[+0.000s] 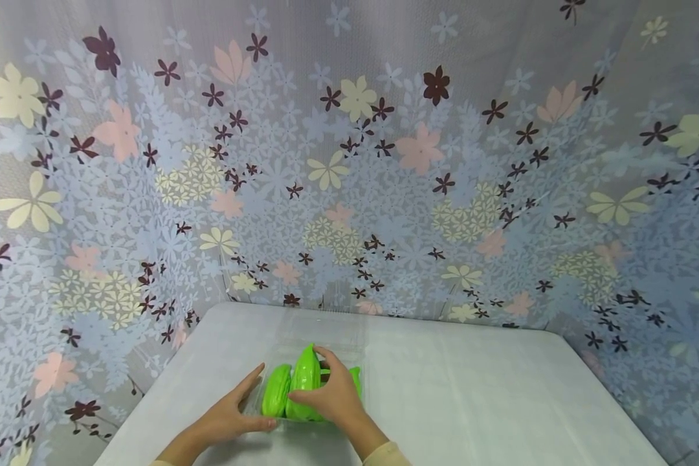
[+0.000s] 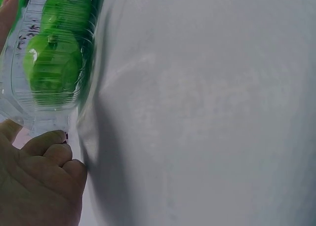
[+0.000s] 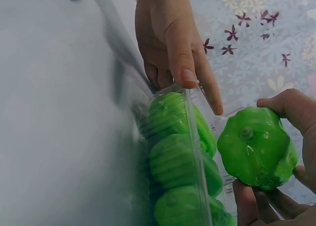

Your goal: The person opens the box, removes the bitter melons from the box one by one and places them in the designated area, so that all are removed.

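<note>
Soft, even light all round, no harsh glare. The head view bows the floral-print curtain backdrop (image 1: 349,162) at its edges, fisheye style. The left wrist view is smeared, the clear ribbed plastic container (image 2: 47,53) streaked and unsharp. A glossy highlight sits on the bright green ridged plastic gourd (image 3: 256,147); soft shadow lies along the white cloth-covered table (image 3: 59,112).

No legible text, brand, number or sign is shown in any view. Faint dark marks are seen through the wall of the clear plastic container (image 2: 34,63) in the left wrist view, but they are too blurred to be read. The floral curtain (image 1: 349,162) is patterned only, without lettering.
</note>
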Demonstrator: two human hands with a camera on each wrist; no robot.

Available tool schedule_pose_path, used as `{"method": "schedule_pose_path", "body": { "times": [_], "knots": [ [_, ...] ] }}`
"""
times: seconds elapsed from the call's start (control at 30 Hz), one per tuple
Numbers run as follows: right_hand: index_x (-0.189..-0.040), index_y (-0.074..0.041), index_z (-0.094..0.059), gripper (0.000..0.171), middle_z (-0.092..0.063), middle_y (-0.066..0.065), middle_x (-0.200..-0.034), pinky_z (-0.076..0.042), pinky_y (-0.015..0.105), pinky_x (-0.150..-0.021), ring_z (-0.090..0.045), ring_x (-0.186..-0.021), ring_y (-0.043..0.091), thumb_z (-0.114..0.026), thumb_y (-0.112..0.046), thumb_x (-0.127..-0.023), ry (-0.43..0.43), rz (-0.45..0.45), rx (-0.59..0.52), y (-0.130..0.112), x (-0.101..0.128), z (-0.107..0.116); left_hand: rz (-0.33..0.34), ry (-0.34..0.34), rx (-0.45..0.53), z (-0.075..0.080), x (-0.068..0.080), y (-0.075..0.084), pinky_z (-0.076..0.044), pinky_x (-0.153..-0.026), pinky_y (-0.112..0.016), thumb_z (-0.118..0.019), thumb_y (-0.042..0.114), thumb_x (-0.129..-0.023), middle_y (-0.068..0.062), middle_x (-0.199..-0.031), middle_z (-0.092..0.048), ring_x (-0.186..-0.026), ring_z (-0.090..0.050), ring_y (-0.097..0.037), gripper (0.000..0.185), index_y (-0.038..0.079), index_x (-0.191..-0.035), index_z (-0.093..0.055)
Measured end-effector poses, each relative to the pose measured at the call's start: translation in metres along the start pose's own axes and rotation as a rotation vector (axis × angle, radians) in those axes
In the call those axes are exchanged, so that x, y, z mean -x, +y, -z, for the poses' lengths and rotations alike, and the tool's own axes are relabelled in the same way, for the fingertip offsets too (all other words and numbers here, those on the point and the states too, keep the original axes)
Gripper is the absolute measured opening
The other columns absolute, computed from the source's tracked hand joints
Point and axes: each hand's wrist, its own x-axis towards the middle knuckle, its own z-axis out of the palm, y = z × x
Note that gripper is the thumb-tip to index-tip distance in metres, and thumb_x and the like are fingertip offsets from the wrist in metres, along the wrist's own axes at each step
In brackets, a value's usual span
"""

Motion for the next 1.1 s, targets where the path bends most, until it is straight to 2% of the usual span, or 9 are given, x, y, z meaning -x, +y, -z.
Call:
{"method": "schedule_pose_path", "body": {
  "times": [0.2,0.47,0.63,0.8,1.1],
  "knots": [
    [-0.15,-0.016,-0.048,0.089,-0.059,0.016,-0.13,-0.058,0.048,-0.082,-0.062,-0.105,0.031,-0.091,-0.025,-0.073,-0.018,-0.012,-0.029,0.0,0.0,0.01,-0.021,0.0,0.01,0.002,0.001,0.0,-0.023,-0.116,-0.059,-0.086,0.035,-0.081,-0.033,-0.159,-0.022,-0.146,-0.017,-0.05,0.112,0.014,-0.163,-0.013],
    [-0.152,-0.018,-0.046,0.089,-0.055,0.016,-0.136,-0.058,0.047,-0.081,-0.059,-0.112,0.033,-0.091,-0.028,-0.075,0.039,-0.027,-0.039,0.008,-0.001,0.024,-0.034,-0.01,0.035,0.002,0.001,0.0,-0.02,-0.117,-0.058,-0.086,0.033,-0.081,-0.034,-0.159,-0.02,-0.147,-0.014,-0.05,0.113,0.012,-0.163,-0.012],
    [-0.153,-0.024,-0.045,0.086,-0.053,0.013,-0.138,-0.058,0.043,-0.079,-0.057,-0.113,0.03,-0.087,-0.024,-0.078,0.086,-0.071,-0.088,0.017,-0.003,0.04,-0.034,-0.01,0.042,0.001,0.001,-0.002,-0.019,-0.117,-0.058,-0.086,0.032,-0.081,-0.034,-0.159,-0.019,-0.147,-0.013,-0.049,0.113,0.012,-0.163,-0.012],
    [-0.154,-0.021,-0.044,0.085,-0.051,0.016,-0.14,-0.059,0.042,-0.078,-0.057,-0.113,0.032,-0.085,-0.019,-0.079,0.126,-0.095,-0.13,0.024,-0.003,0.058,-0.025,-0.005,0.041,0.002,0.0,-0.003,-0.019,-0.117,-0.058,-0.086,0.032,-0.081,-0.034,-0.159,-0.019,-0.147,-0.013,-0.049,0.113,0.012,-0.163,-0.012],
    [-0.152,-0.02,-0.047,0.081,-0.051,0.016,-0.141,-0.06,0.038,-0.076,-0.057,-0.11,0.031,-0.085,-0.019,-0.08,0.179,-0.142,-0.106,0.047,0.0,0.091,-0.02,-0.005,0.052,-0.001,0.001,-0.001,-0.018,-0.118,-0.057,-0.086,0.032,-0.081,-0.034,-0.159,-0.019,-0.147,-0.013,-0.049,0.112,0.011,-0.163,-0.012]
  ]
}}
